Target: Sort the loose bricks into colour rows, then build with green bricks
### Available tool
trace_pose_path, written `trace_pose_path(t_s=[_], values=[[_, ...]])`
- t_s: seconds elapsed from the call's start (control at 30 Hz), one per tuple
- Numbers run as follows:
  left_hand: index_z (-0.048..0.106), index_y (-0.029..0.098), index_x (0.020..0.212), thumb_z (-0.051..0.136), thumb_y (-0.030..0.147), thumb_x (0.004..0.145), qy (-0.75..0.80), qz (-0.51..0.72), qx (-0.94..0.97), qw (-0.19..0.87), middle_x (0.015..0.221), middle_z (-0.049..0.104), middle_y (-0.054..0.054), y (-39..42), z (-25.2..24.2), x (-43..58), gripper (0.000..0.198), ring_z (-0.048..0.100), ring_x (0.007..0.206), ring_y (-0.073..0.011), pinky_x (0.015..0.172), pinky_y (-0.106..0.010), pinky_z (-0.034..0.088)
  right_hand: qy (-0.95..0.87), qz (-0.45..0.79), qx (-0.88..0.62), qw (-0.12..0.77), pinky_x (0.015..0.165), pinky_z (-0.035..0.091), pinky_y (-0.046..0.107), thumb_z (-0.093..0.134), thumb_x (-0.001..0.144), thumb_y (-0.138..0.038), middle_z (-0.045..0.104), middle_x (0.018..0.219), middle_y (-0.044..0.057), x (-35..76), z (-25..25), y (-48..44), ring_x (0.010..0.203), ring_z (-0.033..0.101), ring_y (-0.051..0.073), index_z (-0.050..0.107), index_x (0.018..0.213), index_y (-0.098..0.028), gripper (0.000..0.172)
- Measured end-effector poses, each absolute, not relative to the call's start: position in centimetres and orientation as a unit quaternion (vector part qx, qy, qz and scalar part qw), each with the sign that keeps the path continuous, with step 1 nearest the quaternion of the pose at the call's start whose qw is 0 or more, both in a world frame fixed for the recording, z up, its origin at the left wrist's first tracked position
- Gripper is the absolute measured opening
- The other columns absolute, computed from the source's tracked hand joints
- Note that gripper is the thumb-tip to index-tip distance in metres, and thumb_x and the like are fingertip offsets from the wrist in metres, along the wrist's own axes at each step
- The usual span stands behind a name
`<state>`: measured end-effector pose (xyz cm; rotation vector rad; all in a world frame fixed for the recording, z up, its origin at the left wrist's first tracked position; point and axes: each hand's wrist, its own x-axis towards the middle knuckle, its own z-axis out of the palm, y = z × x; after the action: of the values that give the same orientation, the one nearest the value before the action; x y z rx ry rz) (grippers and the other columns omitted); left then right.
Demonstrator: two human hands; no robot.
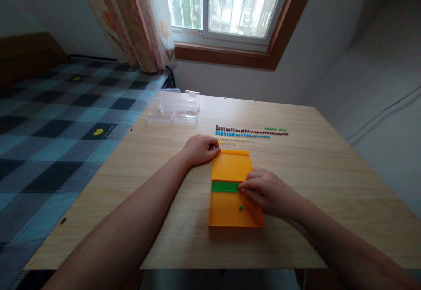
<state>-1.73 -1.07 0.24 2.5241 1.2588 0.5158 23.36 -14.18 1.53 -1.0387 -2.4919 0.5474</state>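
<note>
An orange tray-like case (230,167) lies opened out flat on the table, its two parts end to end. Across its middle runs a green strip (224,187). My right hand (266,191) reaches in over the case's right edge, thumb and finger pinched at the strip's right end; whatever is between the fingertips is too small to make out. A tiny green piece (240,208) lies in the near part. My left hand (200,149) rests curled at the case's far left corner, fingertips touching it; what its fingers may hold is hidden.
Beyond the case, small brown pieces (243,130), blue pieces (241,135) and yellow pieces (226,143) lie in rows, with green pieces (270,128) farther right. Clear plastic boxes (174,105) stand at the table's (315,149) far left. A checked bed (82,101) adjoins the left side.
</note>
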Motion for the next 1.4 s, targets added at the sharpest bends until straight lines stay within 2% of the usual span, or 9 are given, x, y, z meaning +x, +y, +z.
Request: trace_pose_path(t_s=[0.37, 0.53, 0.93, 1.4], values=[[0.076, 0.022, 0.079, 0.062, 0.036, 0.084, 0.434, 0.183, 0.87, 0.146, 0.076, 0.073, -0.001, -1.1, 0.3, -1.7, 0.02, 0.06, 0.067, -0.0153, 0.06, -0.027, 0.036, -0.884, 0.208, -0.37, 0.198, 0.071, 0.043, 0.029, 0.056, 0.095, -0.014, 0.07, 0.081, 0.006, 23.5, 1.7, -14.2, 0.076, 0.058, 0.017, 0.076, 0.088, -0.019, 0.021], [0.076, 0.023, 0.079, 0.062, 0.036, 0.084, 0.437, 0.182, 0.869, 0.144, 0.075, 0.073, 0.0, -1.2, 0.3, -1.7, 0.02, 0.06, 0.066, -0.0153, 0.059, -0.027, 0.036, -0.895, 0.209, -0.359, 0.161, 0.068, 0.041, 0.029, 0.059, 0.091, -0.014, 0.069, 0.078, 0.004, 23.7, 2.1, -14.3, 0.072, 0.057, 0.016, 0.075, 0.084, -0.02, 0.019], [0.076, 0.023, 0.079, 0.063, 0.036, 0.084, 0.432, 0.183, 0.872, 0.141, 0.076, 0.073, -0.001, -1.1, 0.2, -1.7, 0.019, 0.06, 0.067, -0.0153, 0.06, -0.027, 0.037, -0.921, 0.164, -0.33, 0.123, 0.069, 0.036, 0.032, 0.058, 0.101, -0.029, 0.067, 0.074, 0.003, 23.3, 2.3, -14.4, 0.069, 0.054, 0.015, 0.08, 0.093, -0.026, 0.023], [0.076, 0.023, 0.079, 0.063, 0.036, 0.084, 0.431, 0.185, 0.872, 0.142, 0.076, 0.073, 0.0, -1.0, 0.1, -1.8, 0.019, 0.061, 0.067, -0.0151, 0.06, -0.027, 0.037, -0.921, 0.16, -0.338, 0.113, 0.069, 0.036, 0.032, 0.055, 0.102, -0.028, 0.068, 0.076, 0.004, 23.1, 2.5, -14.6, 0.071, 0.054, 0.016, 0.08, 0.096, -0.027, 0.026]])
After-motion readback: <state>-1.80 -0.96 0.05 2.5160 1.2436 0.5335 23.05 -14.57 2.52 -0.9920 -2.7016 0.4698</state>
